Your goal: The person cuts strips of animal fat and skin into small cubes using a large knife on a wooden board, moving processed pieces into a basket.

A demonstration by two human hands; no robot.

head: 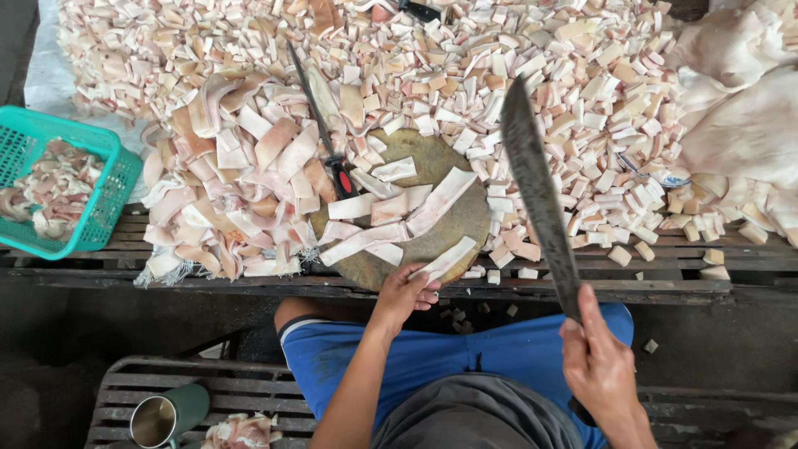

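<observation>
Nearest the camera, the right hand (600, 366) is clenched around the handle of a long dark knife (538, 195), whose blade rises up and away, tilted slightly left, in the air to the right of the round wooden chopping block (445, 229). The blade touches nothing on the block. The left hand (405, 293) reaches to the near edge of the block, its fingers (426, 293) curled on the end of a pale strip of skin (446, 258) that hangs over the rim. Both arms come up over blue shorts (416, 357).

Left of the legs, on a slatted bench (125, 391) below the block, a steel cup (170, 413) lies on its side beside a small heap of scraps (241, 432).

On the block lie several more long pale strips (399, 212), side by side and crossing. A second knife with a red and black handle (320, 125) rests at the far left edge of the block, its blade pointing away into the pile. Left of the block is a heap of large uncut pieces (233, 183). Beyond and to the right of the block, small cut squares (540, 75) cover the table (665, 278). Far right of the block lie big whole sheets of skin (744, 108). Far left of the block, a green plastic basket (104, 204) holds more pieces.
</observation>
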